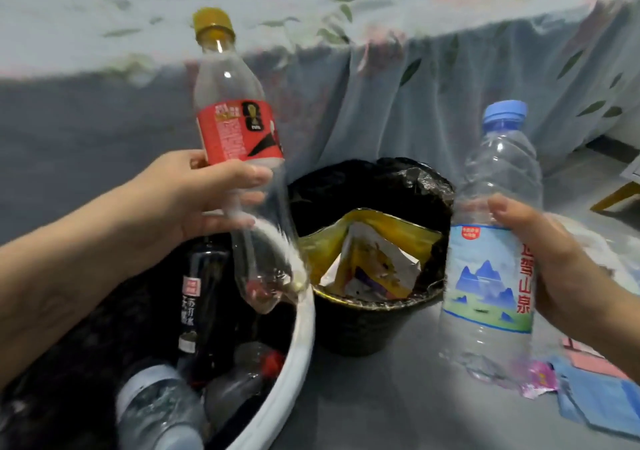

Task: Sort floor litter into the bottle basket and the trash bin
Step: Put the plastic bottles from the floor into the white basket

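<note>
My left hand (194, 200) grips an empty clear bottle with a red label and yellow cap (239, 131), held upright over the white-rimmed bottle basket (304, 332). Several bottles lie in the basket, among them a dark one (204, 307). My right hand (554, 269) grips a clear water bottle with a blue cap and mountain label (491, 241), held upright to the right of the trash bin (367, 325). The bin has a black liner and holds a yellow snack wrapper (374, 259).
Pink and blue wrappers (588, 394) lie on the grey floor at the lower right. A bed with a pale leaf-print sheet (381, 79) hanging to the floor stands right behind the bin. A yellow-edged object (616, 196) sits at the right edge.
</note>
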### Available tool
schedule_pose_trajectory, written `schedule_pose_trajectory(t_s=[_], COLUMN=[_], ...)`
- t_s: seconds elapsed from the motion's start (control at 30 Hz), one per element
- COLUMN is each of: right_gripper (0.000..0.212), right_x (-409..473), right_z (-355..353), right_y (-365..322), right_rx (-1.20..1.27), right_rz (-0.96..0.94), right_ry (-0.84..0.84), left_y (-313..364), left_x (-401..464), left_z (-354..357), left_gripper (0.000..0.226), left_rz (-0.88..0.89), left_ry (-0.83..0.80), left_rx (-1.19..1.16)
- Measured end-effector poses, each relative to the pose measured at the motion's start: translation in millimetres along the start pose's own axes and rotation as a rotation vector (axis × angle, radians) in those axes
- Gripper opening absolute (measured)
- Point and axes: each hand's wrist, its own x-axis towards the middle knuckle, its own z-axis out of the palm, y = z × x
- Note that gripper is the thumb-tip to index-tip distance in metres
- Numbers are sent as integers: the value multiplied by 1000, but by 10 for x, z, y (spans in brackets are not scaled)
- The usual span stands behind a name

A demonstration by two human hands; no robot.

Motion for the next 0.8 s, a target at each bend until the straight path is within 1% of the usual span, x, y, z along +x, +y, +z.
schedule_pose_trajectory(t_s=[0.03,0.13,0.2,0.23,0.3,0.33,0.4,0.43,0.5,0.53,0.63,0.73,0.8], right_gripper=[69,70,78,78,63,58,55,51,34,30,30,23,27], right_x=[15,89,149,186,247,276,329,347,372,381,416,452,476], right_z=[77,313,476,556,735,825,979,1051,1173,1228,1339,1411,1454], right_y=[-4,-43,-75,-92,-143,-161,-178,-183,-189,-196,-213,-254,-256], right_rx=[-3,6,-37,-50,-18,15,62,85,113,120,167,229,245], right_rz=[-2,-31,-43,-44,-50,-54,-47,-41,-41,-41,-29,-36,-41], right_ry=[-13,-41,-49,-59,-86,-102,-132,-149,-175,-185,-218,-249,-255], left_y=[-30,-91,-114,-123,-141,-149,-161,-165,-179,-192,-251,-374,-474], left_x=[-48,-155,-215,-241,-279,-295,-336,-358,-407,-433,-523,-595,-618], left_z=[-38,-141,-203,-229,-276,-298,-359,-404,-510,-571,-739,-828,-840], left_gripper=[44,45,46,46,48,45,39,42,48,49,49,53,47], left_rz=[-27,-90,-116,-125,-140,-146,-148,-146,-141,-139,-152,-194,-232], left_ry=[20,56,44,37,28,31,54,75,128,153,191,225,236], left_rx=[-6,6,72,116,187,205,241,259,290,305,370,452,455])
